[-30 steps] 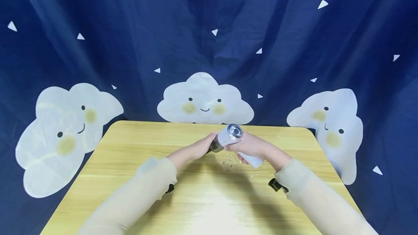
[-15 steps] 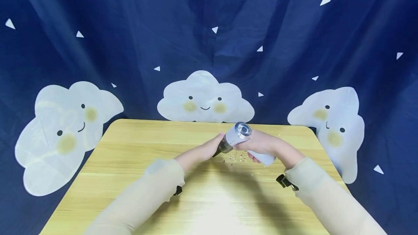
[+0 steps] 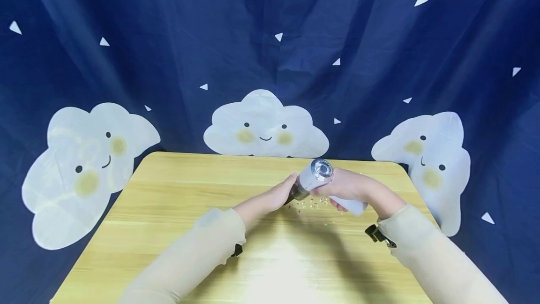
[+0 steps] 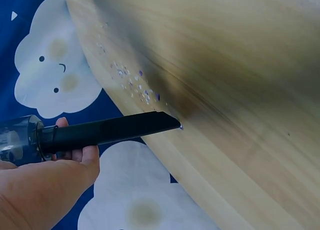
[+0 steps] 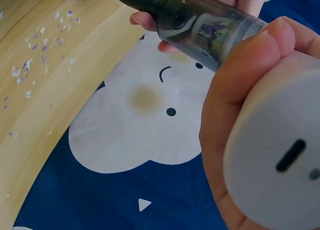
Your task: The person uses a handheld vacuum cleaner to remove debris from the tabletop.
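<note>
The vacuum [image 3: 312,179] is shifting toward the table's [image 3: 168,238] right edge, left hand [image 3: 278,196] clasping its nozzle [image 4: 110,129], right hand [image 3: 343,185] its body; bits [image 4: 130,83] are lying near the far edge.

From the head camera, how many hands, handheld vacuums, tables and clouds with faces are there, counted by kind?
Hands: 2 (left hand, right hand)
Handheld vacuum: 1
Table: 1
Clouds with faces: 3
Total: 7

Left grip [image 4: 55,182] holds the black nozzle [image 4: 115,128] near its base; clear cylinder [image 4: 20,140] behind it. Slanted tip [image 4: 170,122] over counter [image 4: 240,135], contact unclear. White and purple flecks [image 4: 140,74] scattered nearby. Blue cloud-print cloth [image 4: 7,65] past counter edge.
</note>
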A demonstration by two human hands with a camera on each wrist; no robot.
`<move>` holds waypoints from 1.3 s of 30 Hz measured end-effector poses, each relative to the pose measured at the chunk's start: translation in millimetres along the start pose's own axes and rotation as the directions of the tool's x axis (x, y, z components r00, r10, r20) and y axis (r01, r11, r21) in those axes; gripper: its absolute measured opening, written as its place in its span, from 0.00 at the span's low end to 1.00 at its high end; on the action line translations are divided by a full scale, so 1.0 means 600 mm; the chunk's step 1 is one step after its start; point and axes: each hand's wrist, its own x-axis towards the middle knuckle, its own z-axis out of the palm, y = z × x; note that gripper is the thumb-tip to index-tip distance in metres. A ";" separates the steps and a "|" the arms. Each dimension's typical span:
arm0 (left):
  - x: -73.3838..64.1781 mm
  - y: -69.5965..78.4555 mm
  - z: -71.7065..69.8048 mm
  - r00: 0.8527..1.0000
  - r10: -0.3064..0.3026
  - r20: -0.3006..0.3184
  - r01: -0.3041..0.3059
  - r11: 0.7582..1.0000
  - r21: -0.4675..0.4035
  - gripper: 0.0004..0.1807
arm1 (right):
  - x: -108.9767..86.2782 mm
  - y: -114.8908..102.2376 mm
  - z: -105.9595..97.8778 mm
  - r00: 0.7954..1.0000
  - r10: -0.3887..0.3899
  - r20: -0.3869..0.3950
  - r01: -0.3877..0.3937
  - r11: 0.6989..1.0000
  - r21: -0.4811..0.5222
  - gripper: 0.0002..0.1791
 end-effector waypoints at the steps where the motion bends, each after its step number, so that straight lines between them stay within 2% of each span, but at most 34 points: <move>1: 0.001 0.000 0.001 1.000 0.002 0.001 -0.002 1.000 -0.003 0.40 | -0.001 0.000 -0.001 1.000 -0.001 0.000 0.001 1.000 -0.009 0.20; 8: 0.008 -0.003 0.008 1.000 0.011 -0.003 -0.011 1.000 -0.020 0.39 | -0.007 0.003 -0.005 1.000 0.001 -0.009 -0.001 0.999 -0.044 0.18; 14: 0.016 -0.002 0.015 0.999 0.035 0.028 -0.034 0.999 -0.037 0.42 | -0.011 0.008 -0.010 1.000 0.013 -0.015 -0.013 0.999 -0.041 0.17; 18: 0.019 -0.001 0.019 0.999 0.039 0.015 -0.038 0.999 -0.022 0.42 | -0.012 0.011 -0.014 1.000 0.016 -0.019 -0.017 0.999 -0.047 0.18; 23: 0.021 0.005 0.024 1.000 0.025 -0.004 -0.025 1.000 -0.001 0.41 | -0.013 0.017 -0.017 0.999 0.025 -0.036 -0.027 0.999 -0.046 0.21; 39: 0.025 0.015 0.046 1.000 -0.020 -0.014 0.020 1.000 0.014 0.41 | -0.037 0.023 -0.022 0.998 0.051 -0.045 -0.053 0.998 -0.037 0.21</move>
